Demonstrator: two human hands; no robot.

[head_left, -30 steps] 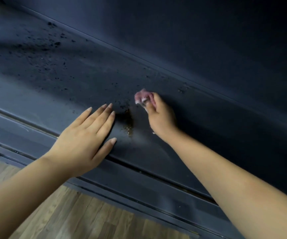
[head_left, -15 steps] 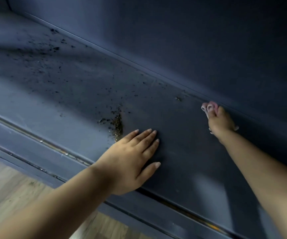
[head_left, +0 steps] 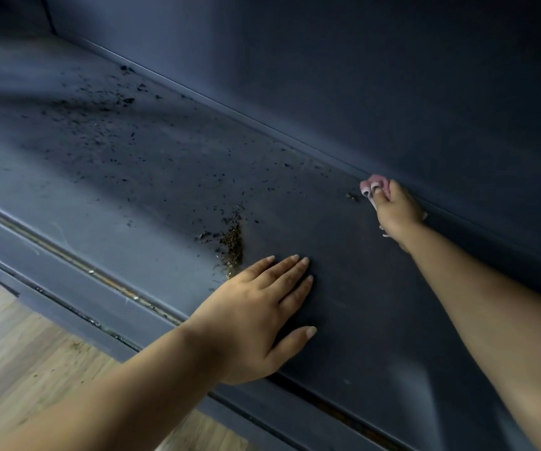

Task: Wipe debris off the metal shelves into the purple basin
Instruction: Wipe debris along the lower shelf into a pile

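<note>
Left hand (head_left: 259, 307) flat on dark metal shelf (head_left: 139, 177), fingers straight and together, thumb out. Right hand (head_left: 396, 209) pinches pink cloth (head_left: 371, 184) at back seam. Debris pile (head_left: 232, 245) just beyond left fingertips; specks scattered left. No readable writing.

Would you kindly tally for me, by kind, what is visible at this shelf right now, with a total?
Hands: 2, the left hand flat on the shelf, the right hand gripping the cloth at the back edge
Pink cloth: 1
Metal shelf: 1
Swept debris pile: 1, with loose specks scattered further left
Purple basin: 0 in view
Total: 5
</note>
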